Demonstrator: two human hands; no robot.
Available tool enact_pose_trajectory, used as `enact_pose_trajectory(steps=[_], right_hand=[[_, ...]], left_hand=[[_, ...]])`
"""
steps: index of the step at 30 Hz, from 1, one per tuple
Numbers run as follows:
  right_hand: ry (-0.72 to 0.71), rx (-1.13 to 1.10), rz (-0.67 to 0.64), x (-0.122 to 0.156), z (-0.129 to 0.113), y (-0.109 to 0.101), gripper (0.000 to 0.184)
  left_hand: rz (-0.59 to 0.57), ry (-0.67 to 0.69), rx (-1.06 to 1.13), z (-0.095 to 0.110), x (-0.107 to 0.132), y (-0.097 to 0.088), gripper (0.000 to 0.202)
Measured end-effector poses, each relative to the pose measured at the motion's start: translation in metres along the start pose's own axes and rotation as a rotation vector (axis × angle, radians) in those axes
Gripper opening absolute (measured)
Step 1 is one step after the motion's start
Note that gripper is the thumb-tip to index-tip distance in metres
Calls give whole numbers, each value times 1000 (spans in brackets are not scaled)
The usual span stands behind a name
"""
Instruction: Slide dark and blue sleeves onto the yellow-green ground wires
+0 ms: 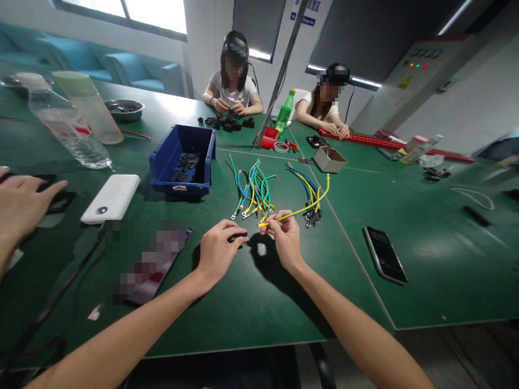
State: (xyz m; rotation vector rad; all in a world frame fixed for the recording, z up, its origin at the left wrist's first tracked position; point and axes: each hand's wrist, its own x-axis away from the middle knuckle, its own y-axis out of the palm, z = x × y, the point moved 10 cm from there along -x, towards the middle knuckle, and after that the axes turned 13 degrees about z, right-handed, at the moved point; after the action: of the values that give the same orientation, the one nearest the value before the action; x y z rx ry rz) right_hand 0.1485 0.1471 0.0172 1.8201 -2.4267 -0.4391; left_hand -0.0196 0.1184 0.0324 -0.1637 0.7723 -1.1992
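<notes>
On green table (251,302), R hand (286,237) pinches thin yellow wire (302,209); L hand (217,246) pinches black part (237,237).

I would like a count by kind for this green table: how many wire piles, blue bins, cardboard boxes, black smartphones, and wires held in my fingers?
wire piles: 2
blue bin: 1
cardboard box: 1
black smartphone: 1
yellow wire, pinched by the right hand: 1
Total: 6
</notes>
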Motion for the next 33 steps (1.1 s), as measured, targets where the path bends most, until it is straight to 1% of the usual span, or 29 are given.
enact_pose_trajectory(steps=[3, 7, 9, 15, 29, 31, 33], right_hand=[[-8, 13, -33, 2, -4, 3, 20], [-32, 24, -36, 3, -10, 3, 19], [-50, 32, -49, 4, -13, 3, 18], [-95, 100, -63, 6, -16, 3, 14], [-146, 139, -155, 10, -16, 10, 10], [-129, 140, -170, 10, -17, 11, 11], [-80, 122, -177, 9, -14, 10, 13]], left_hand=[[33, -10, 44, -3, -2, -1, 8], [37, -84, 120, -7, -4, 0, 8], [33, -92, 129, -6, -5, 0, 8], [22, -85, 123, -6, -4, 0, 15], [58, 11, 137, -1, -4, -4, 14], [71, 20, 131, 0, -3, -6, 14], [83, 24, 124, 1, -3, -7, 14]])
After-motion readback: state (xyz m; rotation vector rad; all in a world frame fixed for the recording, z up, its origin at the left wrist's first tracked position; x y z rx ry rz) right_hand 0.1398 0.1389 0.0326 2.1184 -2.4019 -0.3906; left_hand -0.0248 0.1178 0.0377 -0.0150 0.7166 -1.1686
